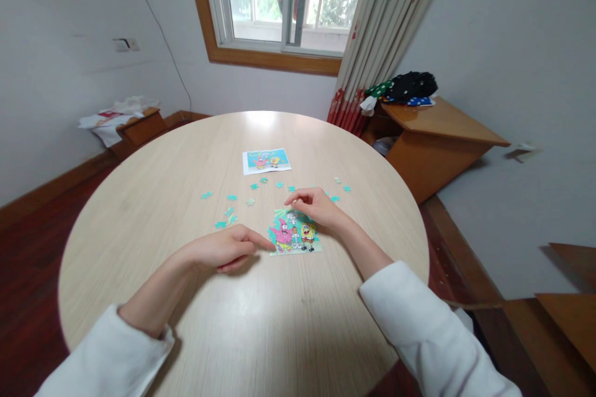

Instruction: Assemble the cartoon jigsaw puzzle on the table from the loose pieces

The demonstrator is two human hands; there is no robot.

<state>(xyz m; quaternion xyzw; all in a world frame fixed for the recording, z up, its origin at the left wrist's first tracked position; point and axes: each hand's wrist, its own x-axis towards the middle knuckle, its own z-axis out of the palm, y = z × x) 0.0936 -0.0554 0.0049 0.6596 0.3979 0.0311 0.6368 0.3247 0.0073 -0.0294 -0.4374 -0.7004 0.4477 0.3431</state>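
A partly assembled jigsaw puzzle (294,237) with pink, grey and yellow cartoon figures lies flat on the round table (298,316). My left hand (226,248) rests beside it, index finger stretched to the puzzle's lower left corner and the other fingers curled. Over the upper edge, my right hand (313,203) is bent in a pinch; whatever its fingertips hold is too small to make out. That hand covers part of the puzzle's upper right. Loose puzzle pieces lie beyond both hands, among them a left piece (207,195) and a right piece (347,188).
Behind the loose pieces lies a printed reference picture (267,162) of the same figures. A wooden cabinet (442,130) with a heap of cloth (407,88) stands at the right. Past the table's far edge are a curtain (372,31) and a window (284,6).
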